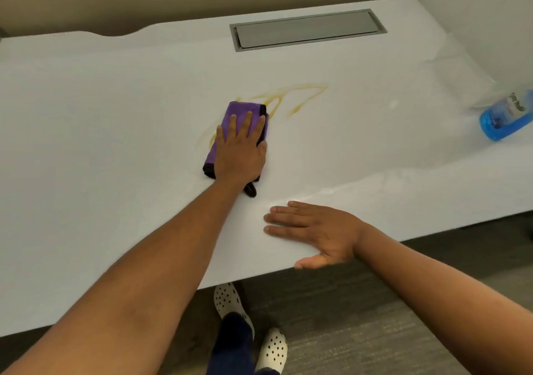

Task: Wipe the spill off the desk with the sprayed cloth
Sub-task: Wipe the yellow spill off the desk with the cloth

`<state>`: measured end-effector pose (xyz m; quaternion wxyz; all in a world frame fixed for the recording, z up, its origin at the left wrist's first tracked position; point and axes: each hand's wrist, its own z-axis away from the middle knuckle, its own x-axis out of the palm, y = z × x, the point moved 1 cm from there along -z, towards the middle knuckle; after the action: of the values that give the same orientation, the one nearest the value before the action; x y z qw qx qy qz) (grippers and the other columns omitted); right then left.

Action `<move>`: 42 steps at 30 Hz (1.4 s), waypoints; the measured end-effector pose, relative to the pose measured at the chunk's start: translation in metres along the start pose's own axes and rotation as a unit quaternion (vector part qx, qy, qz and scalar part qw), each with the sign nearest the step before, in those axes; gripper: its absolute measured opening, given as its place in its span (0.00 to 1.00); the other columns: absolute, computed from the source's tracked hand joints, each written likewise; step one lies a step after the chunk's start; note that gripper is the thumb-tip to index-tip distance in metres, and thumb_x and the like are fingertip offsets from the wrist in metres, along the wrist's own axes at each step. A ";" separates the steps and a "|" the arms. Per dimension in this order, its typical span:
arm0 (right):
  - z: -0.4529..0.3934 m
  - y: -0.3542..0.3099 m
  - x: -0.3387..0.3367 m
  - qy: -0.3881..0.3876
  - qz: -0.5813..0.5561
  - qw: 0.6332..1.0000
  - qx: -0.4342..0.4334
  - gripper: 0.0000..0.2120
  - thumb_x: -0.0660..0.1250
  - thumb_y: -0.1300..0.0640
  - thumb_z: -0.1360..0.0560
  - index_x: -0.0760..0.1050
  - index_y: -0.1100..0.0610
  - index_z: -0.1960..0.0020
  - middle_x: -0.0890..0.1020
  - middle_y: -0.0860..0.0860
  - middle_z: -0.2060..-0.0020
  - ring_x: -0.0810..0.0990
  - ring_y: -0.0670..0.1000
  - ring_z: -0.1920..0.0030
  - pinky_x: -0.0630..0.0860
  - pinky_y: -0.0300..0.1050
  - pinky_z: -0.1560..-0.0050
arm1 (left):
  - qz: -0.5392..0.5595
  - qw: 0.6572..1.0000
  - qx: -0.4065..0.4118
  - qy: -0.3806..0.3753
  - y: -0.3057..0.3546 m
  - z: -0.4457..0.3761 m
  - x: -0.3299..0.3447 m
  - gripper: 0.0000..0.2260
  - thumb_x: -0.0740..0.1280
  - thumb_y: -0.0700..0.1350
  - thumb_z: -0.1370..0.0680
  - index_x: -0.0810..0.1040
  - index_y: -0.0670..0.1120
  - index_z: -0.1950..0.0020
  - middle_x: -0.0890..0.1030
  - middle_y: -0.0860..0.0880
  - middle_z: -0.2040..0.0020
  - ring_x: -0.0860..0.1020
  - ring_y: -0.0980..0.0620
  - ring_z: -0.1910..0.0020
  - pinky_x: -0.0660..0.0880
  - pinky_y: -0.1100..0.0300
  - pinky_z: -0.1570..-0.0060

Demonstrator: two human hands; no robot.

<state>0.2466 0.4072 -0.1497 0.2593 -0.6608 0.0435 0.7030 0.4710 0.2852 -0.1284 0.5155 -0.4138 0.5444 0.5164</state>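
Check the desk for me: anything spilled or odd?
Yes. Yellowish spill streaks run across the white desk, partly under the purple cloth pressed by the left hand. Nothing else stands out.

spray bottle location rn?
Head view, far right: the spray bottle stands on the desk near the right wall, well right of the spill and cloth.

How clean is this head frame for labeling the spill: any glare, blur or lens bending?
Head view: even soft light, the yellow spill shows clearly on the white desk; a faint sheen near the spray bottle, whose label is blurred; wide-angle bending curves the desk edges; the left hand on the cloth is sharp.
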 end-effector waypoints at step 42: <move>0.024 -0.020 0.017 0.134 0.000 0.914 0.383 0.40 0.49 0.20 0.23 0.49 0.34 0.15 0.48 0.41 0.13 0.42 0.56 0.13 0.44 0.77 0.20 | -0.008 1.000 0.009 -0.013 0.015 -0.111 -0.001 0.29 0.48 0.58 0.11 0.46 0.56 0.10 0.49 0.51 0.10 0.47 0.41 0.11 0.49 0.38 0.14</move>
<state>0.2338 0.4389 -0.1572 0.4839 -0.5989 0.3440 0.5374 0.4419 0.1775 -0.1330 0.5305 -0.4069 0.5387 0.5126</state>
